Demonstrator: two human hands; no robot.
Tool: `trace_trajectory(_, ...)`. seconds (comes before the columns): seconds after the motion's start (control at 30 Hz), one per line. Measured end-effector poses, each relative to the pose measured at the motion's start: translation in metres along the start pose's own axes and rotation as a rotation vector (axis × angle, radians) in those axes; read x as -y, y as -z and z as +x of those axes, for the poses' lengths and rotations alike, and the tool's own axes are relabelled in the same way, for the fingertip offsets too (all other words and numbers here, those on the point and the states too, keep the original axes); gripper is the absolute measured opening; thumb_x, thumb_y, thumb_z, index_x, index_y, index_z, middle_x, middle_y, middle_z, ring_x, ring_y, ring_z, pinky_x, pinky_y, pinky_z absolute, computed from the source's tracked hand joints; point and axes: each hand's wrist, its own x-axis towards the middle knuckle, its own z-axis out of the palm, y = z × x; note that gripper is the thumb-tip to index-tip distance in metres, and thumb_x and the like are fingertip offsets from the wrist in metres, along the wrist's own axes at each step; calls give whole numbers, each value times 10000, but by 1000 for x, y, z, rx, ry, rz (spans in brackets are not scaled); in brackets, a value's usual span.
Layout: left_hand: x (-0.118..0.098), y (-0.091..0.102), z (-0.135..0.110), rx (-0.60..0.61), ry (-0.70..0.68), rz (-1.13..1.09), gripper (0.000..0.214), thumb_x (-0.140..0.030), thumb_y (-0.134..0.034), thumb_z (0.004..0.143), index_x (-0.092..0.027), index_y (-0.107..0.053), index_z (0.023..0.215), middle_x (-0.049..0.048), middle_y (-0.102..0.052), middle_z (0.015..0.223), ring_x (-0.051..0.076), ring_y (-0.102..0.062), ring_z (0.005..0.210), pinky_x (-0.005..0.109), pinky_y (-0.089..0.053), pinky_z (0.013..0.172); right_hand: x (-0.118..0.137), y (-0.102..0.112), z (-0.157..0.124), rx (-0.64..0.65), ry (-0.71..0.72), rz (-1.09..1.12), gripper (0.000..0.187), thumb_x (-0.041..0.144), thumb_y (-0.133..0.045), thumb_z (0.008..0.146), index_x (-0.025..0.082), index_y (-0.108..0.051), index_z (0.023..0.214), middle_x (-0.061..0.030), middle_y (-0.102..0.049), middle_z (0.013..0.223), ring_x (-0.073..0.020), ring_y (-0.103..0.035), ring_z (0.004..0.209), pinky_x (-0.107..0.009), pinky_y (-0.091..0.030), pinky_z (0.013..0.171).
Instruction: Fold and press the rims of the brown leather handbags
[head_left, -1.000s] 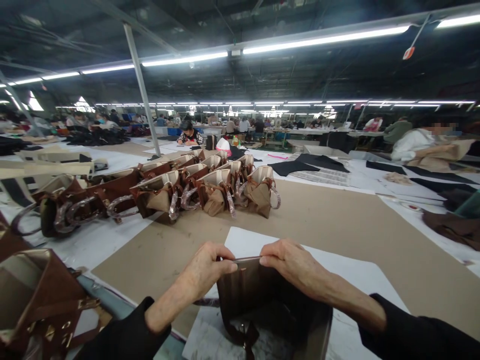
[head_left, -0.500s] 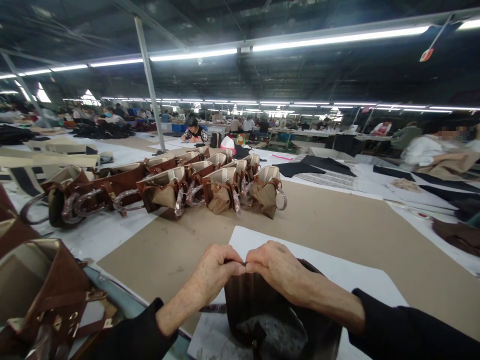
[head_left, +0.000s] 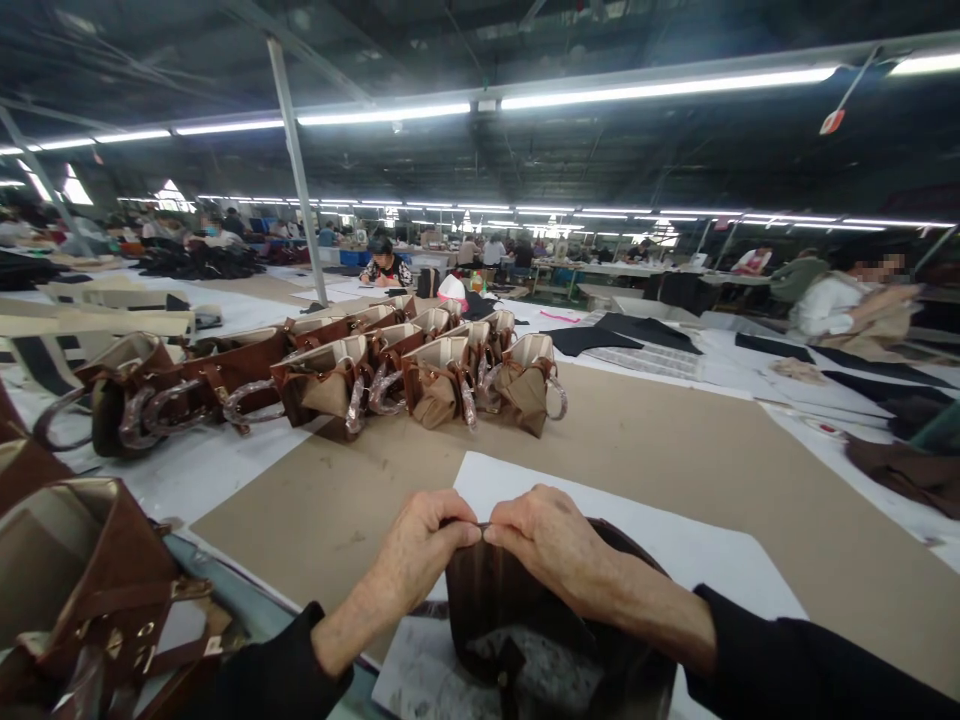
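Observation:
A dark brown handbag (head_left: 487, 610) stands in front of me on a white sheet (head_left: 720, 545). My left hand (head_left: 420, 540) pinches its top edge near the corner, thumb and fingers pressed together. Right beside it, my right hand (head_left: 551, 540) pinches the same edge, the two thumb tips almost touching. My right forearm covers part of the bag's upper side. A shiny clear patch, apparently plastic film, shows low on the bag's side, and its bottom runs out of the picture.
Several brown and tan handbags (head_left: 442, 385) with wrapped handles stand in rows ahead on the left. A larger brown bag (head_left: 75, 580) is close at my left. Brown board (head_left: 637, 430) covers the table. Black pieces (head_left: 585, 338) lie farther off. A co-worker (head_left: 832, 300) handles tan material at right.
Both hands keep pinching the bag's top edge and have shifted very slightly left in the picture. The view has turned a little. The co-worker at right has raised the tan material.

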Motion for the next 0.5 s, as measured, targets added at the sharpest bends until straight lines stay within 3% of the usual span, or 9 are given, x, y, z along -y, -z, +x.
trace_trajectory(0.23,0,3,-7,21,-144,141,170,-223,-494,694,-146,-604,589,-21,-490,586,126,-458,596,224,-339,575,-10,13,-13,37,2,-60,258,257,-462,874,165,-613,686,16,-537,596,-113,-448,559,-231,-285,535)
trace_trajectory(0.5,-2,2,-10,54,-138,132,187,-245,-488,714,-144,-579,585,-17,-479,592,131,-456,606,219,-346,579,-47,37,-59,31,-292,7,307,290,-419,885,174,-586,656,34,-458,532,-112,-436,538,-212,-299,541)
